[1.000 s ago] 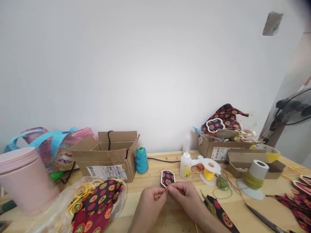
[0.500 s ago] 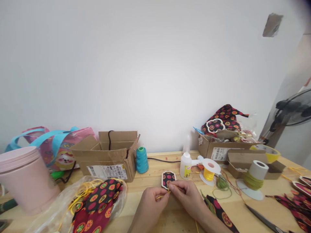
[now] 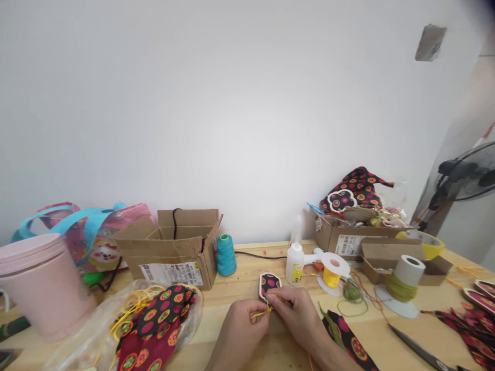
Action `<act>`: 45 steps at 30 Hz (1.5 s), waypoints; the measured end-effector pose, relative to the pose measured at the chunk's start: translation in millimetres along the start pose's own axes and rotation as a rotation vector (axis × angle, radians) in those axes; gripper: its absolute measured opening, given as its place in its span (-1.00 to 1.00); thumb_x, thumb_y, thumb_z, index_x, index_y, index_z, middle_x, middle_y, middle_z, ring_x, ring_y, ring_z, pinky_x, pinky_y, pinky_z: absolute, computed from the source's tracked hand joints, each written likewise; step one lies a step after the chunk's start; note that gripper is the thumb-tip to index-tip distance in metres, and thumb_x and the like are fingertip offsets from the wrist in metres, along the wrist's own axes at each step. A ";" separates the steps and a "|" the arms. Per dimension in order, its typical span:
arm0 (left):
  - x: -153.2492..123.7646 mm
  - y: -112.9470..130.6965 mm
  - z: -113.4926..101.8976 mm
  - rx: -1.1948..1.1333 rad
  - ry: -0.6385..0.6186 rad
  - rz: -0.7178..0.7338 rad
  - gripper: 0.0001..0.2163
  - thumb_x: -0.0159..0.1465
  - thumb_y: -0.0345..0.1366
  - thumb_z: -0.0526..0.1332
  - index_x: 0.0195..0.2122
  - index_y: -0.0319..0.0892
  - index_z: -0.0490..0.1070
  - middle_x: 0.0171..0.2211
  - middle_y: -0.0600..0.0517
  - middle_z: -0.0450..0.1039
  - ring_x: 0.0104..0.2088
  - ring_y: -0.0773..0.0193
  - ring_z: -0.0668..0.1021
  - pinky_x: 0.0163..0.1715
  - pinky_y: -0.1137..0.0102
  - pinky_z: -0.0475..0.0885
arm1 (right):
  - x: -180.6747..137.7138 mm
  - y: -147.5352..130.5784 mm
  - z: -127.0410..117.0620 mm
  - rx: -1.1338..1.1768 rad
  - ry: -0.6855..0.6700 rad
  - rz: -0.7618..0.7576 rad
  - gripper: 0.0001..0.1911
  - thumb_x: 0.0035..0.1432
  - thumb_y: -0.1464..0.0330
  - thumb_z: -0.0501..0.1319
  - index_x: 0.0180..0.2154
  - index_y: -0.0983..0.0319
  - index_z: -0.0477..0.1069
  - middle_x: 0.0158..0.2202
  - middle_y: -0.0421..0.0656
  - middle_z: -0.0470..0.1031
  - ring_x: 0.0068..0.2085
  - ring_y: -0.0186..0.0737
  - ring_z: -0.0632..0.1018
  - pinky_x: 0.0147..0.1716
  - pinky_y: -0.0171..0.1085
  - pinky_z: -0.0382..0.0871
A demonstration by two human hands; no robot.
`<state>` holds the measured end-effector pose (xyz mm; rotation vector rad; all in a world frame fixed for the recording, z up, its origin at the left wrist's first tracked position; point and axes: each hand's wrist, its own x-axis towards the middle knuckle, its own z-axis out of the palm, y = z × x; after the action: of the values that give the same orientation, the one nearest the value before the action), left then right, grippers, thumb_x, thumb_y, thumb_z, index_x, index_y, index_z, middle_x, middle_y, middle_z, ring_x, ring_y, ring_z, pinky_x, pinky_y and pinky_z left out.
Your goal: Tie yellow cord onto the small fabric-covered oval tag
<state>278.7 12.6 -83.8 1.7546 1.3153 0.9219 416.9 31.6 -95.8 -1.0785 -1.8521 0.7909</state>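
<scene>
My left hand [image 3: 244,325] and my right hand [image 3: 296,318] meet low in the middle of the head view, fingertips almost touching. Between them runs a thin yellow cord [image 3: 260,314], pinched by both hands and bunched or looped where they meet. Just beyond the fingertips lies a patterned fabric piece with a white border [image 3: 269,281], dark with pink and orange spots. The right fingers cover its lower edge; I cannot tell whether they grip it. A tail of the cord hangs below my right hand.
A glue bottle [image 3: 295,264], a yellow cord spool [image 3: 331,278] and a teal thread cone [image 3: 226,256] stand behind the hands. Cardboard boxes [image 3: 170,257] line the wall. Patterned cloth [image 3: 162,319] lies in plastic at left. Scissors [image 3: 417,346] rest at right beside an olive cord spool [image 3: 402,287].
The fabric piece has shifted and tilted slightly near my right fingers. Both hands stay close together, and the yellow cord now shows more of a loop between the fingertips.
</scene>
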 end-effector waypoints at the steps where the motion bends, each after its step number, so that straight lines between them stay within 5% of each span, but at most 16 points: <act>1: 0.3 -1.1 0.2 -0.009 -0.002 -0.004 -0.74 0.08 -0.26 0.04 -0.54 -0.26 0.48 -0.61 0.06 0.41 -0.52 0.28 0.39 -0.53 0.48 0.22 | 0.4 0.5 -0.2 0.015 0.000 0.002 -0.65 0.13 0.28 0.00 -0.64 0.27 0.22 -0.62 -0.29 0.05 -0.53 -0.38 0.17 -0.55 -0.41 0.00; 11: -1.9 -1.7 -1.0 -0.070 -0.053 0.003 -0.76 0.11 -0.29 0.02 -0.49 -0.27 0.44 -0.56 0.05 0.39 -0.48 0.28 0.38 -0.49 0.48 0.22 | 0.6 2.7 -1.5 0.071 0.009 0.011 -0.66 0.12 0.27 0.01 -0.63 0.27 0.23 -0.62 -0.29 0.08 -0.52 -0.36 0.18 -0.54 -0.41 0.01; 39: 2.6 -4.6 -2.7 -0.028 -0.057 -0.005 -0.68 0.13 -0.21 0.00 -0.70 -0.23 0.27 -0.65 0.17 -0.14 -0.58 0.40 0.03 -0.60 0.47 -0.04 | 0.6 -0.2 -3.4 -0.049 0.128 0.035 -0.62 0.12 0.22 0.00 -0.62 0.28 0.30 -0.64 -0.25 0.20 -0.53 -0.33 0.25 -0.56 -0.39 0.05; 45: 2.2 -2.6 -3.3 -0.033 0.002 -0.009 -0.67 0.12 -0.17 0.02 -0.64 -0.25 0.42 -0.72 0.16 0.07 -0.60 0.38 0.14 -0.60 0.50 0.07 | 0.0 2.7 -3.0 -0.048 0.140 0.082 -0.64 0.10 0.19 0.03 -0.57 0.29 0.38 -0.58 -0.22 0.36 -0.48 -0.27 0.35 -0.52 -0.39 0.13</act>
<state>275.2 15.8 -84.3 1.7211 1.3014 0.9357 420.6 33.1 -96.6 -1.2159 -1.7265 0.7021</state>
